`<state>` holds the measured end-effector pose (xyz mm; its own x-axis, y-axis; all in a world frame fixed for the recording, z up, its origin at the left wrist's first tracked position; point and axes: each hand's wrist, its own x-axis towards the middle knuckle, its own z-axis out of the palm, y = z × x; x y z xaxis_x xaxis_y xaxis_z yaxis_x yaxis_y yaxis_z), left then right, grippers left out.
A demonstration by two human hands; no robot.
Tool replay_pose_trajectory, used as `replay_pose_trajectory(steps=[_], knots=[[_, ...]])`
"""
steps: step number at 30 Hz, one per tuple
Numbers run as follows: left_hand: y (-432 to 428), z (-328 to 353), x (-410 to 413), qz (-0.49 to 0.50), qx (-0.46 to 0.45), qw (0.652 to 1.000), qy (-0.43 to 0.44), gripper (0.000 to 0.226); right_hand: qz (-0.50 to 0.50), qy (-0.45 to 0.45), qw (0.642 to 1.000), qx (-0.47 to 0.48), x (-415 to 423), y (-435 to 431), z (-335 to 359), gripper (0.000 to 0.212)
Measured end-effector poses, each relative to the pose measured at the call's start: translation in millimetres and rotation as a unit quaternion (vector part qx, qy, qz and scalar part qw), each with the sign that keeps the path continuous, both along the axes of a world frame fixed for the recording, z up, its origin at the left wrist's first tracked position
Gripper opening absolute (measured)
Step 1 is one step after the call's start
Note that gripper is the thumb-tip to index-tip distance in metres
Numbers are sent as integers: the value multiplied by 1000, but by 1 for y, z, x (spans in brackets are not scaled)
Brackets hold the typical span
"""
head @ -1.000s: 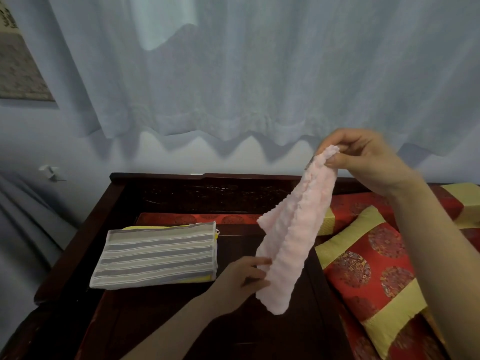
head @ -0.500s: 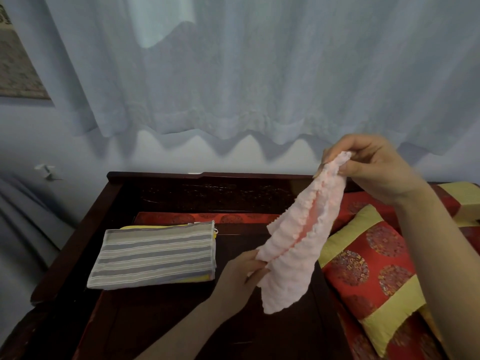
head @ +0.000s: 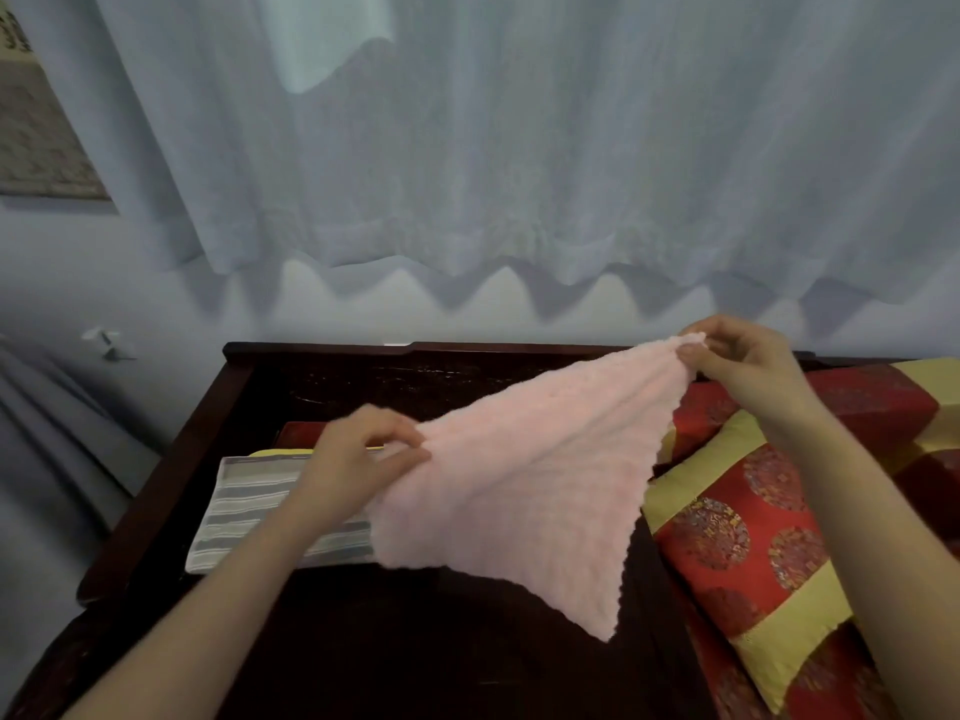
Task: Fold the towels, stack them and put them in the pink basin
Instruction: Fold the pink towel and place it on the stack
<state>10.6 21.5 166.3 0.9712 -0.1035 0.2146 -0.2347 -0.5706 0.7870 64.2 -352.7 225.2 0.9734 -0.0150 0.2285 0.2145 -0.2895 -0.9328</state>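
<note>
A fluffy pale pink towel (head: 524,485) is stretched in the air above the dark wooden table (head: 415,641). My left hand (head: 363,454) pinches its left corner and my right hand (head: 748,361) pinches its upper right corner; a third corner hangs down toward me. A folded grey striped towel (head: 244,517) lies on the table at the left, on top of something yellow (head: 280,452) whose edge peeks out behind it; my left arm covers part of it. No pink basin is in view.
Red and gold patterned cushions (head: 753,553) lie at the right beside the table. A raised wooden rail (head: 467,350) runs along the table's far edge, with a pale curtain (head: 519,148) hanging behind. A wall hanging (head: 36,137) is at the upper left.
The pink towel was hanging bunched from my right hand. My left hand took hold of a corner and pulled it left and up, spreading the towel out flat between both hands.
</note>
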Motion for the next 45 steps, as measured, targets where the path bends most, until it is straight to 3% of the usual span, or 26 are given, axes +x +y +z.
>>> replay_pose_trajectory(steps=[6,10,13,17,19,22,27,30,33,37,41,45], knots=[[-7,61,60,-78,77,993,-37,9,-131,14,990,51,17,-6,3,25],[-22,78,97,-60,57,995,-49,8,-171,-25,982,82,31,-11,21,25],[-38,94,118,-49,-17,997,-63,12,-190,-66,974,107,37,-16,34,26],[-50,89,119,-83,-68,992,-68,15,-159,-55,978,126,24,-37,21,29],[-51,62,111,-100,-25,993,-50,4,-129,-24,982,134,11,-47,-3,25],[-56,-7,83,-125,50,991,12,7,-112,55,987,97,-14,-57,-63,30],[-72,-151,28,-164,117,962,184,5,-121,196,973,18,-47,-62,-188,20],[-74,-227,3,-176,95,953,226,5,-139,249,958,-9,-64,-62,-255,19],[-81,-283,-22,-129,113,971,168,5,-156,273,949,-1,-84,-68,-303,17],[-100,-296,-43,37,77,978,189,16,-147,294,944,14,-102,-78,-336,19],[-105,-289,-49,169,-54,941,289,60,-145,300,943,11,-111,-85,-345,18],[-97,-281,-49,191,-83,921,330,76,-142,295,945,5,-111,-85,-348,17]])
